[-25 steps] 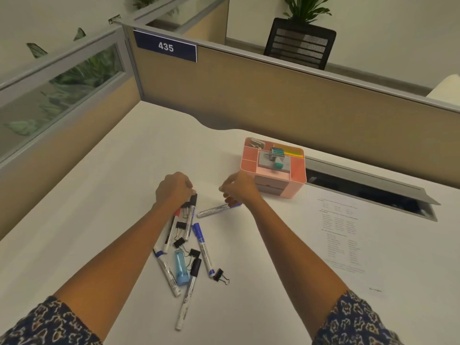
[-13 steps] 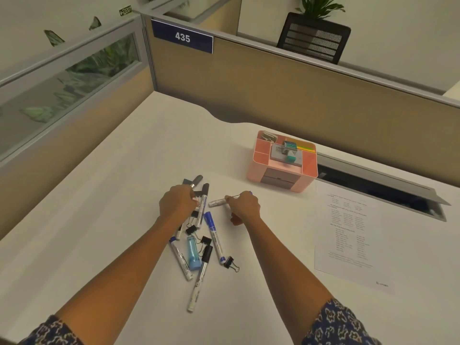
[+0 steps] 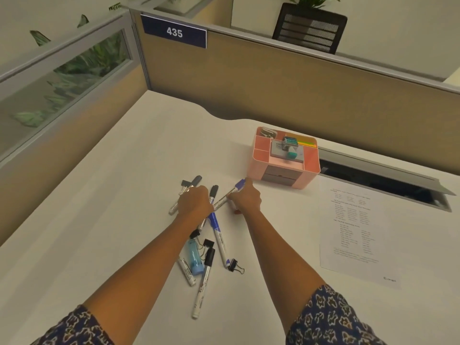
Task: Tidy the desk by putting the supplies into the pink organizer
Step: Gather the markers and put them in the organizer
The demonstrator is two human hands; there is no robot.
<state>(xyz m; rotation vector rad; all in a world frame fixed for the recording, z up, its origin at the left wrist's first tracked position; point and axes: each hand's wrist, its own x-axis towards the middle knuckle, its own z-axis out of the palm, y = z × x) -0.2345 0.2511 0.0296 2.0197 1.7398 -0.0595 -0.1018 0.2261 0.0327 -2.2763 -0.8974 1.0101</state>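
The pink organizer (image 3: 258, 155) stands on the white desk (image 3: 124, 195), its top compartments holding clips, a grey block and coloured notes. My right hand (image 3: 246, 199) grips a blue-capped marker (image 3: 230, 194) just in front of the organizer, the cap pointing toward it. My left hand (image 3: 195, 202) curls over a black-capped marker (image 3: 193, 183) at the top of the pile. Below my hands lie several markers (image 3: 219, 235), black binder clips (image 3: 235, 265) and a light blue tube (image 3: 194, 255).
A printed sheet (image 3: 356, 235) lies to the right of the pile. An open cable tray (image 3: 383, 180) runs behind it. Beige partition walls (image 3: 273, 78) close off the desk at the back and left.
The camera has tipped closer to the desk. My right hand has taken hold of the blue-capped marker and raised its cap end toward the organizer. My left hand stays over the pile.
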